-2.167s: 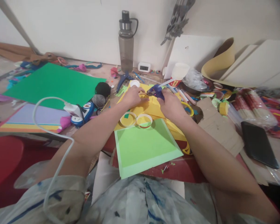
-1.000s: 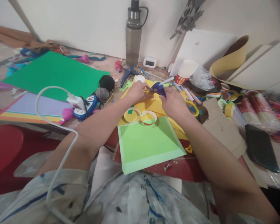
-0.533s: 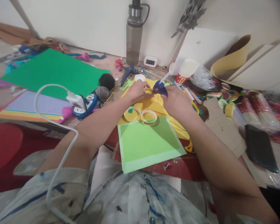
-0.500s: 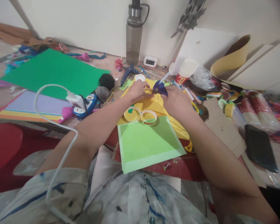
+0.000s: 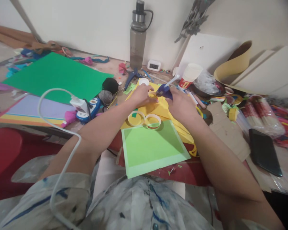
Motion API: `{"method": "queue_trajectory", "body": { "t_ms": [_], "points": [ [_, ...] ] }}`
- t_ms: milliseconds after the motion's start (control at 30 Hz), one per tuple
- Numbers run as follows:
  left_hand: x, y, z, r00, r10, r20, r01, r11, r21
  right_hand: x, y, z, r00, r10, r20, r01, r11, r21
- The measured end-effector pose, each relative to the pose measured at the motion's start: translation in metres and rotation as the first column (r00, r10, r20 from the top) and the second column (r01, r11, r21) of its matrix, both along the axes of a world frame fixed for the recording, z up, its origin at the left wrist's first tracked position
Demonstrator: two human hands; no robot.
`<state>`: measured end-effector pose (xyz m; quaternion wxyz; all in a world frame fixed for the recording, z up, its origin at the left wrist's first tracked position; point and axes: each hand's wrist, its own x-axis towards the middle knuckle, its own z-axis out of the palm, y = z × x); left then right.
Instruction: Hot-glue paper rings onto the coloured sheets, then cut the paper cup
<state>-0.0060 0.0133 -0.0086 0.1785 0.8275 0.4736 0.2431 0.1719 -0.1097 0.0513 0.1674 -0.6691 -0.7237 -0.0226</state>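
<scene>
My right hand (image 5: 181,103) is closed round a dark blue glue gun (image 5: 164,91), with a pale glue stick standing up from its back end. The gun's tip points left, toward my left hand (image 5: 142,95). The fingers of my left hand are bent over the yellow paper (image 5: 163,107); what they pinch, if anything, is too small to make out. Two paper rings, a left one (image 5: 136,118) and a right one (image 5: 153,121), lie side by side in front of my hands. Below them rests a light green sheet (image 5: 155,147).
A grey bottle (image 5: 137,44) and a small white clock (image 5: 154,65) stand at the back. Left are a dark green sheet (image 5: 60,76) and a power socket (image 5: 88,110) with a white cable. A paper cup (image 5: 190,76) and a black phone (image 5: 265,151) are to the right.
The view has shifted slightly. The glue gun and its glue stick are tilted a little differently in my right hand. My left hand has hardly moved.
</scene>
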Motion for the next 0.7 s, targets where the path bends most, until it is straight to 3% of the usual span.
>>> {"method": "queue_trajectory", "body": {
  "t_ms": [400, 700],
  "points": [
    [0.0009, -0.0003, 0.0065, 1.000, 0.018, -0.019, -0.019, 0.999, -0.042, -0.0059, -0.0067, 0.0089, 0.999, -0.039, -0.008, 0.039, 0.998, -0.051],
    [-0.0002, -0.0004, 0.0071, 0.999, 0.015, -0.041, -0.016, 0.999, -0.029, -0.0025, -0.0065, 0.0027, 0.999, -0.032, -0.039, 0.031, 0.999, -0.035]
  ]
}}
